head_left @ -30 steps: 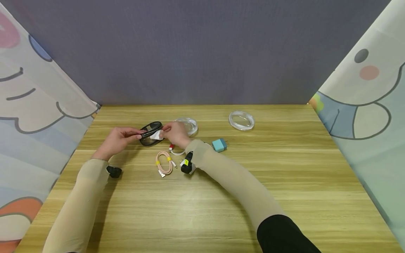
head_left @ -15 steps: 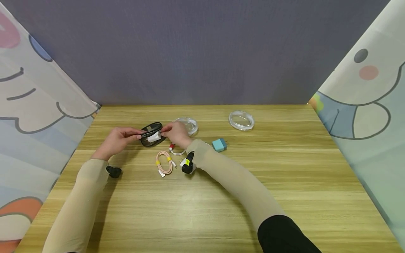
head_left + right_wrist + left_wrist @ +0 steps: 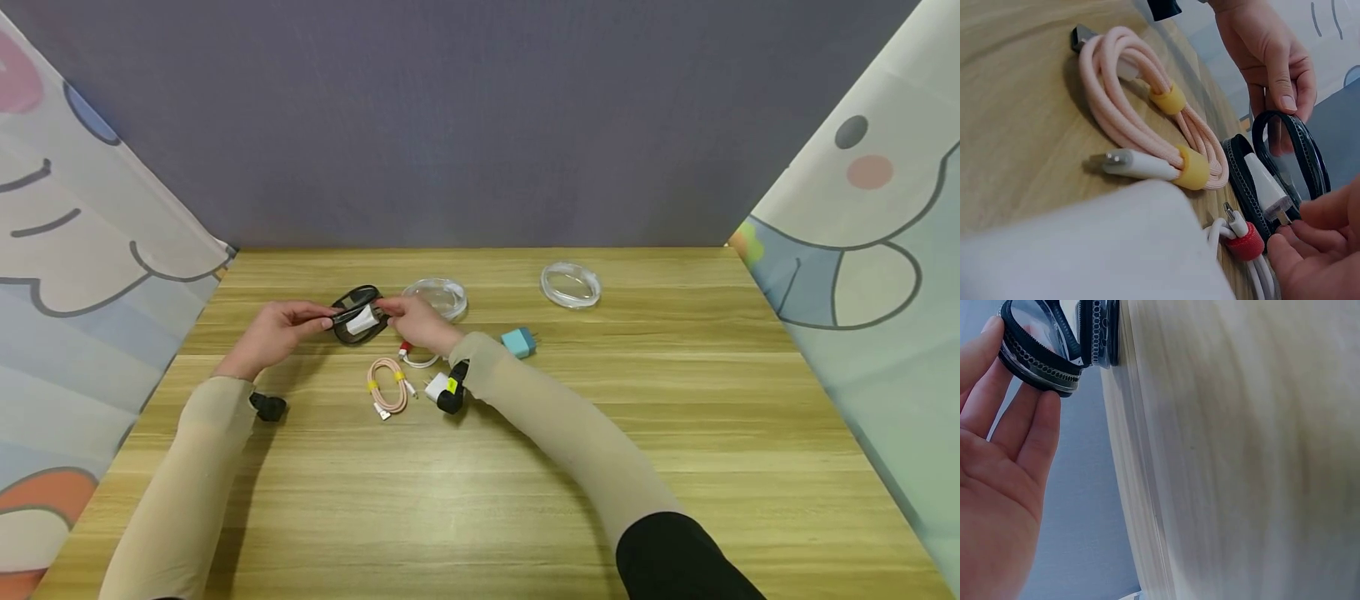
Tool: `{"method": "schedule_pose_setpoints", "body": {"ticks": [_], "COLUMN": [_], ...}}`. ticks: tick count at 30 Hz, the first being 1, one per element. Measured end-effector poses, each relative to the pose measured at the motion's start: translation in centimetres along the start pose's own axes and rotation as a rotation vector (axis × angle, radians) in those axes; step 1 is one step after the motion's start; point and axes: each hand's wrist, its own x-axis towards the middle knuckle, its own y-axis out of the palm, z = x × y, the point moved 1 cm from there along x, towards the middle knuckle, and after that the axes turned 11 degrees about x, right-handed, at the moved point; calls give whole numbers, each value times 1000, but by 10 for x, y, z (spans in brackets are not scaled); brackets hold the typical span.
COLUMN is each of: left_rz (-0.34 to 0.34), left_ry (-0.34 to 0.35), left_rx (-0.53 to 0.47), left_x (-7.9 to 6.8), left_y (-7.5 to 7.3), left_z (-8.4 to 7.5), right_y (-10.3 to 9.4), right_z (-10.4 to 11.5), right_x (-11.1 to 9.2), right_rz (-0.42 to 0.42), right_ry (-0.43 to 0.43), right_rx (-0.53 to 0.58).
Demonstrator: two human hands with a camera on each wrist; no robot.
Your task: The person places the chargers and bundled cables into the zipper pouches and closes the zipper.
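Zipper case, black-edged with clear panels, sits open toward the left back of the counter, a white charger inside it with its prongs toward the right. The person's left hand has its grip pinched on the edge of the raised lid. The right hand is right by the prongs, thumb and fingers bent toward them; I can't tell whether its grip touches the metal or is free of it. Nearer the person lie a pink cable with yellow ties, a white cable with a red tie, and a squarer charger. A blue charger sits just beside the right sleeve. Farther back lie a clear pouch behind the right hand and a white-trimmed pouch well apart to the right.
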Motion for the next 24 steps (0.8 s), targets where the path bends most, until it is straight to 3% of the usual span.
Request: {"method": "schedule_pose_setpoints", "body": {"ticks": [4,14,24], "left_rz": [-3,8,12], "left_ry": [-4,-27,-26], "left_rx": [18,10,20], "left_x": [0,0,-1], "left_y": [-1,0,-1], "left_z": [-1,-1,1], "right_y": [-1,-10,-16], "right_z": [-1,3,16], "right_x": [-1,-10,-30], "right_rz": [60,103,211], "right_ry": [-1,-8,-26], "right_rx": [18,81,172]}}
